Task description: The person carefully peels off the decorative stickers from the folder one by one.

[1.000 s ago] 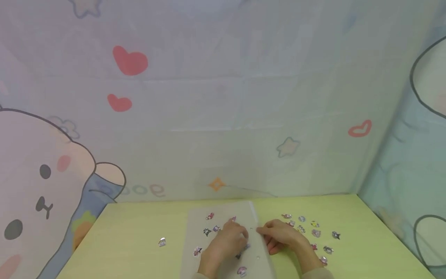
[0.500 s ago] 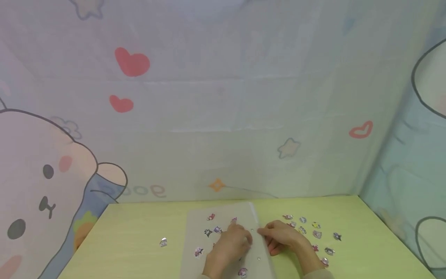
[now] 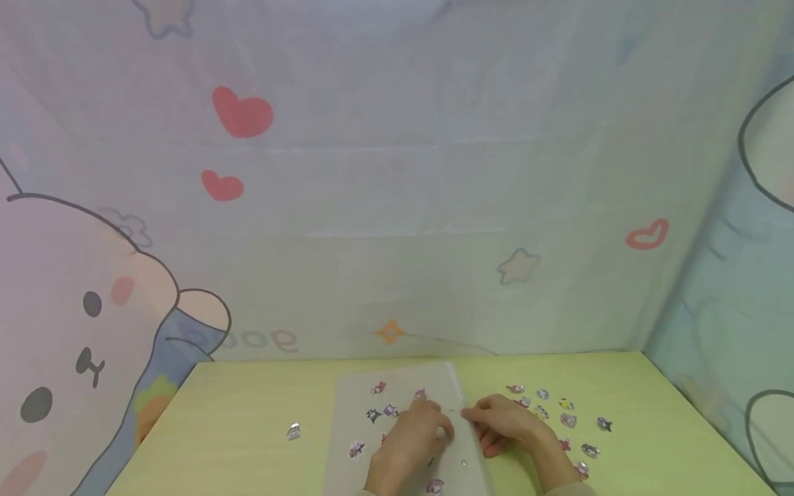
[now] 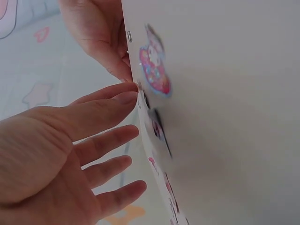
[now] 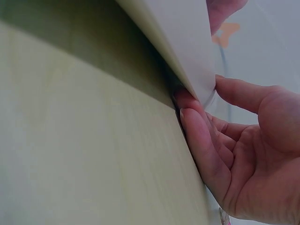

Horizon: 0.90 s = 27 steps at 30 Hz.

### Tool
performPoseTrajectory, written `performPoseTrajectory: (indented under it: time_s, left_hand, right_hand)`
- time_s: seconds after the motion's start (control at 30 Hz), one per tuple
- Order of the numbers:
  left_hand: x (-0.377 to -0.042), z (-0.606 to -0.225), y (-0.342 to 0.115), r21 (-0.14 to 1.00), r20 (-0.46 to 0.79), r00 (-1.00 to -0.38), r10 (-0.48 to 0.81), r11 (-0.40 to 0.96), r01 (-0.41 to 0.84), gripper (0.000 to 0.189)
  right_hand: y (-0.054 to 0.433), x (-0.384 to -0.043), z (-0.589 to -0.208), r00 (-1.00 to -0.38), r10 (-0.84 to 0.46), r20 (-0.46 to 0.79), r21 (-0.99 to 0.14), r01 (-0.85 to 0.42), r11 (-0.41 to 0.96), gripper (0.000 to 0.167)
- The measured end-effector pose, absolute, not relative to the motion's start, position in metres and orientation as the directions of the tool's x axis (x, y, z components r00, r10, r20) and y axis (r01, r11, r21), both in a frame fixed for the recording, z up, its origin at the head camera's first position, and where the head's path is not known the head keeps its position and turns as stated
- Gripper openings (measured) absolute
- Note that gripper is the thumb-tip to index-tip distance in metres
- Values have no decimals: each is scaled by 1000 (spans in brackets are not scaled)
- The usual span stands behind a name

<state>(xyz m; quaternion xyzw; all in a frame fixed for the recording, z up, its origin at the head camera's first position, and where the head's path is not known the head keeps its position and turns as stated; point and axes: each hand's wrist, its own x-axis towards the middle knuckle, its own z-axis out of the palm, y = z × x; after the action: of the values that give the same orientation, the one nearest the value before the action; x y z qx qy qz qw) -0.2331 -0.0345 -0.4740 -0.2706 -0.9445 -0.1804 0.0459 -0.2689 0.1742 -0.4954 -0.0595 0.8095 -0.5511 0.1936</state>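
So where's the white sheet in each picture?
Head: sheet at bottom centre, the left hand over it.
Left wrist: sheet fills the right side.
Right wrist: sheet slants down from the top, just right of centre.
Shared landmark: the right hand, at the sheet's edge in all three.

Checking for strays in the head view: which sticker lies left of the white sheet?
The lone sticker on the left of the yellow table; the others visible lie on the white sheet or right of it.

White sheet (image 3: 399,383) with scattered stickers (image 3: 356,450)
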Motion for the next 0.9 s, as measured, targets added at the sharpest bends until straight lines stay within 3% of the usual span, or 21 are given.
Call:
performPoseTrajectory:
  time_s: [0.37,0.67,0.9]
  left_hand:
    - [-231,-472,-31,241,199,-842,502,807,538,13]
    - [-226,-466,-33,335,132,-883,451,818,468,17]
    - [-226,-465,-30,317,99,-885,455,829,462,16]
  right_hand:
    - [174,-270,-495,-917,-311,-250,-917,121,381,31]
    - [174,-272,-495,-919,-299,-258,-910,127,395,31]
    - [174,-269,-495,-915,-307,-260,-913,130,387,31]
